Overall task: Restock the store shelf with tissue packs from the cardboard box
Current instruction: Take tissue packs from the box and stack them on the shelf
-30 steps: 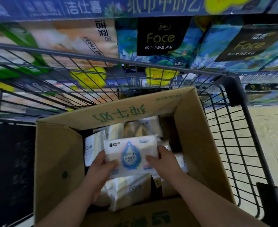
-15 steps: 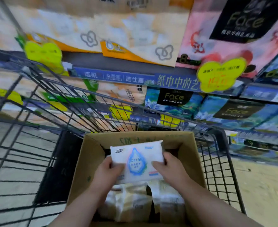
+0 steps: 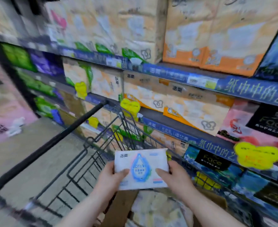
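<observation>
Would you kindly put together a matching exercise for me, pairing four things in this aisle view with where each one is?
Things
1. white tissue pack
2. cardboard box
3. large yellow price tag
4. broad orange-banded packs

Places
A. on the highest shelf in view
B. in the wire cart, lower than the held pack
C. gripped by the left hand and the right hand
D. hanging off a shelf edge at right

Pairs: 1-C, 2-B, 3-D, 4-A
</observation>
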`<state>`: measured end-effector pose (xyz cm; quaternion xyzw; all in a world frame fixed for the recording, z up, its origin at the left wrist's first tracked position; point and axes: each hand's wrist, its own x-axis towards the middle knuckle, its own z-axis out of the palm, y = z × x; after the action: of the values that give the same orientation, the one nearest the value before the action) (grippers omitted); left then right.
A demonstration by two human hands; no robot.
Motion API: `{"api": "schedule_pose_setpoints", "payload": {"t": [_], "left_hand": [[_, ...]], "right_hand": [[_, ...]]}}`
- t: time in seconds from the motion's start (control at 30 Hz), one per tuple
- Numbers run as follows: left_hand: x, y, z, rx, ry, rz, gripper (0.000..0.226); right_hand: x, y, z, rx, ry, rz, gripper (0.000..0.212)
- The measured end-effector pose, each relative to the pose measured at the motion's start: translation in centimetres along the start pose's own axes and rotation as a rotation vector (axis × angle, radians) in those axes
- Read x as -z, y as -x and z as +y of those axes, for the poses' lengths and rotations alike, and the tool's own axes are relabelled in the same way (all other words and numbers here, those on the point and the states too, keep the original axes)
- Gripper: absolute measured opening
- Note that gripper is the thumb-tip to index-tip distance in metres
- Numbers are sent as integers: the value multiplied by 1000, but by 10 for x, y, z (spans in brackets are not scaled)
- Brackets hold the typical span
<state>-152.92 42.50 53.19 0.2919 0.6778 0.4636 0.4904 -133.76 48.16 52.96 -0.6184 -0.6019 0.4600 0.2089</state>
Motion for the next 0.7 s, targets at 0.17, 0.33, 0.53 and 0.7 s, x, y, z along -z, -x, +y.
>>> {"api": "schedule_pose_setpoints", "payload": {"t": [0.17,0.33,0.53,0.7], "left_hand": [[72,21,38,-94,52,116,27],[169,33,65,-194,111,195,22],[330,57,73,-244,106,288,42],[467,78,70,-292,117,386,21]], "right_hand": [[-31,8,-80,158,32,-52,12],[-91,22,-164,317,63,-75,16],[-219,56,-260,419,33,-171,12],[-339,88,-334,486,54,-243,19]]}}
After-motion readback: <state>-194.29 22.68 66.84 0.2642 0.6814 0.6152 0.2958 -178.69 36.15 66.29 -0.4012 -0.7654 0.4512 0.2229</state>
